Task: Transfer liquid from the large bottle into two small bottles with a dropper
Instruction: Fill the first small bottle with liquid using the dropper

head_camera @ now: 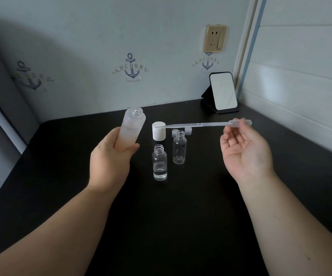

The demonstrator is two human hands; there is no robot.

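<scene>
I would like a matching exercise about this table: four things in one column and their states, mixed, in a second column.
Things:
1. large bottle
2. dropper
3. near small bottle
4. far small bottle

States:
a. empty, standing open
b. gripped by the left hand
c. holds a little clear liquid
d. pinched at its bulb by the right hand

Pairs: 1-b, 2-d, 3-c, 4-a

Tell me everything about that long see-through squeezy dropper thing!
The dropper is a long, thin tube of clear, soft-looking plastic. It widens into a squeeze bulb at one end and narrows to a fine tip at the other. It lies almost level in the air above the black table. The right hand pinches the bulb end with its fingers. The tip points left, in front of the white cap. Whether it holds liquid cannot be told.
</scene>
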